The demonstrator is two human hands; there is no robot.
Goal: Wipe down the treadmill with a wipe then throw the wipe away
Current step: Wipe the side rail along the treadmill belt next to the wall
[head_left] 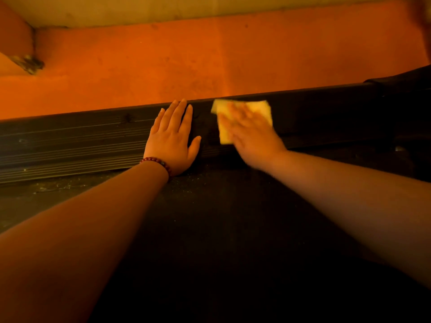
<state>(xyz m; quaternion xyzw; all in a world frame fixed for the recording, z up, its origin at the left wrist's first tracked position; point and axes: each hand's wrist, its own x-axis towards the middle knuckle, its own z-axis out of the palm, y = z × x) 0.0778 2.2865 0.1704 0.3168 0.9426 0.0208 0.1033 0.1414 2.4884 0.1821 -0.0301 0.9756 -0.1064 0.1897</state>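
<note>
The treadmill's ribbed black side rail (70, 141) runs across the view from left to right, with the dark, dusty belt (221, 229) in front of it. My left hand (171, 138) rests flat on the rail with straight, spread fingers; a red bead bracelet circles its wrist. Just to its right, my right hand (251, 134) presses a pale yellow wipe (263, 109) flat against the rail. That hand is blurred. The wipe shows beyond the fingers and at the hand's left side.
An orange floor (186, 61) lies beyond the rail, ending at a pale wall base (163, 10). An orange corner with a dark, grimy patch (28, 62) stands at the far left. Pale dust specks lie on the belt near the rail. A darker treadmill part (401, 89) rises at the right.
</note>
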